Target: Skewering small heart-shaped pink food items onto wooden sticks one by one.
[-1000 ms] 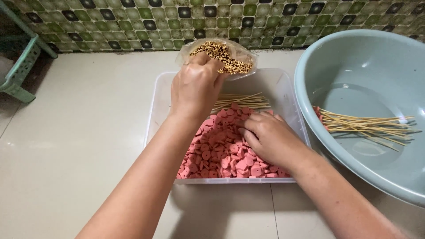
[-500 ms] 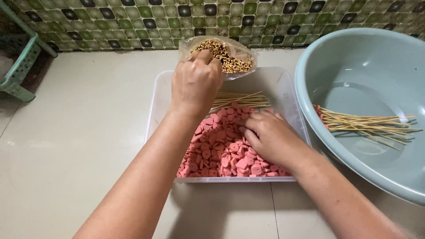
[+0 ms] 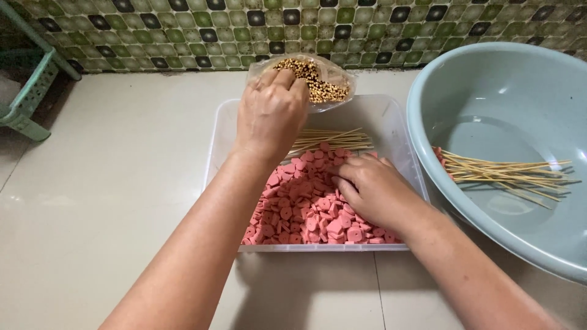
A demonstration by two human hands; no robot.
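A clear rectangular plastic tub (image 3: pixel 223 131) is seen on a pale glossy tiled floor (image 3: pixel 110 201) and is taken as the landmark. Its near half is filled with a heap of pink round sausage slices (image 3: pixel 299 201). A small bundle of thin bamboo skewers (image 3: pixel 330 139) lies inside the tub, just behind the slices.

The left hand (image 3: pixel 269 113) is held over the tub's far rim, fingers curled down and bunched into the open mouth of a clear crumpled plastic bag of small tan-brown kernels (image 3: pixel 321 85). The bag rests against the tub's far edge. Whether kernels are actually pinched cannot be told, since the fingertips are hidden in the bag. No label or print is seen on the bag.

The right hand (image 3: pixel 370 189) is laid on the slices at the tub's right side, fingers loosely bent and pointing left, tips touching the pink pieces. Whether a slice is gripped cannot be told.

Right of the tub, just beside it, a large round pale blue-grey plastic basin (image 3: pixel 483 79) is seen, cut off by the frame. A loose sheaf of bamboo skewers (image 3: pixel 507 174) lies inside it, with something pink at their left ends.

Behind the tub, a wall of small green and dark mosaic tiles (image 3: pixel 183 30) is seen. Far left of the tub, a leg of a green plastic stool (image 3: pixel 30 101) is seen.
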